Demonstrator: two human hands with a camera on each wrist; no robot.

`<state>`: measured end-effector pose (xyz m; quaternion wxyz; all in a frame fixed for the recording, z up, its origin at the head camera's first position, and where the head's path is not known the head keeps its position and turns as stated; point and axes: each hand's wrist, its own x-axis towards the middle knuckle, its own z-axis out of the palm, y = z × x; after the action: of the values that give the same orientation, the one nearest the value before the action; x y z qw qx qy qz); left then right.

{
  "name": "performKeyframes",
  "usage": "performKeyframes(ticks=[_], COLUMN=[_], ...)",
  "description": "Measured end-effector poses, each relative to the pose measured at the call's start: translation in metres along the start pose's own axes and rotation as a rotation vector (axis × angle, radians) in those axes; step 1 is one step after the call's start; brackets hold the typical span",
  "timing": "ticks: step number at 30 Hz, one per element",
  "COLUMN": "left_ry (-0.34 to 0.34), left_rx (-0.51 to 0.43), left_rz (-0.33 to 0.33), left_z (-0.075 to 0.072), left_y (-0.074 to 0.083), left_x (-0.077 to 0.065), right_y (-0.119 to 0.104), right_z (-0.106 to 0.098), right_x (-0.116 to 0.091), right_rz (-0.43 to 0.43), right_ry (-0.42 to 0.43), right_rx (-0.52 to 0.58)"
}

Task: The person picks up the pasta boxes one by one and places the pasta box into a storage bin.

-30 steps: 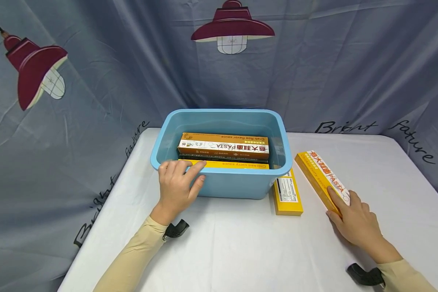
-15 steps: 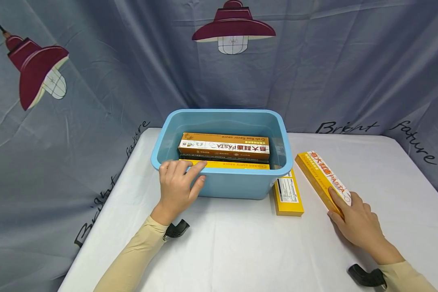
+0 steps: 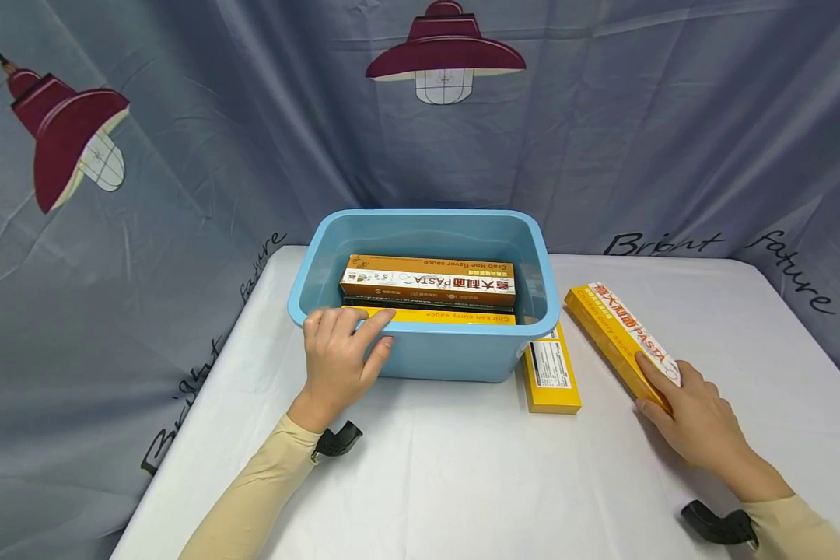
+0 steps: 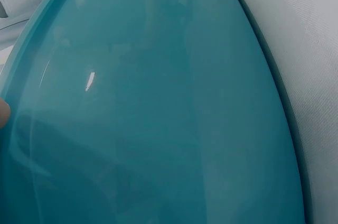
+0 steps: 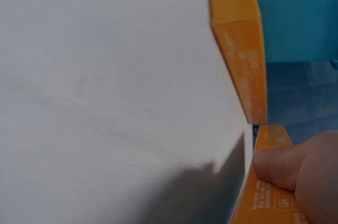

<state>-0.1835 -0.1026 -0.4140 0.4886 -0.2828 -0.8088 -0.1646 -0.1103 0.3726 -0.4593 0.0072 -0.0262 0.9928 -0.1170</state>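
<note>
My left hand (image 3: 336, 362) grips the near rim of a light blue plastic tub (image 3: 455, 354), its fingers hooked over the edge; the tub's wall (image 4: 153, 92) fills the left wrist view. Inside the tub lie a brown crab roe pasta box (image 3: 428, 281), a dark box (image 3: 434, 304) and a yellow chicken curry box (image 3: 455, 317), partly hidden by the rim. On the right, my right hand (image 3: 700, 424) holds the near end of another yellow chicken curry pasta box (image 3: 619, 334). The thumb (image 5: 280, 166) presses its side in the right wrist view.
A yellow box (image 3: 554, 397) with a white label lies on the table between the tub and the held box, its far end hidden behind the tub. White cloth (image 3: 462, 482) covers the table. A grey curtain (image 3: 266, 117) with printed lamps hangs behind.
My right hand has shifted slightly right and away from me, and the pasta box in it has moved and tilted a little with it. My left hand and the tub stay put.
</note>
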Motion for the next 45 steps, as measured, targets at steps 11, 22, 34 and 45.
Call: performKeyframes(ticks=[11,22,34,45], left_ry=[0.01,-0.017,0.001,0.002], left_rx=[-0.002,0.006,-0.01,0.001], left_rz=[0.015,-0.012,0.005,0.004], left_z=[-0.001,-0.003,0.0,-0.001], left_y=[-0.001,0.0,-0.002,-0.002], left_x=[0.002,0.002,0.001,0.001], right_y=[0.009,-0.012,-0.072,-0.136], right_z=[-0.059,-0.138,-0.172,-0.171], right_x=[0.024,0.062,0.094,0.112], right_rz=[-0.16,-0.324,-0.545,-0.592], right_ry=[0.13,0.119,0.064,-0.075], right_rx=[-0.045,-0.078,-0.019,-0.032])
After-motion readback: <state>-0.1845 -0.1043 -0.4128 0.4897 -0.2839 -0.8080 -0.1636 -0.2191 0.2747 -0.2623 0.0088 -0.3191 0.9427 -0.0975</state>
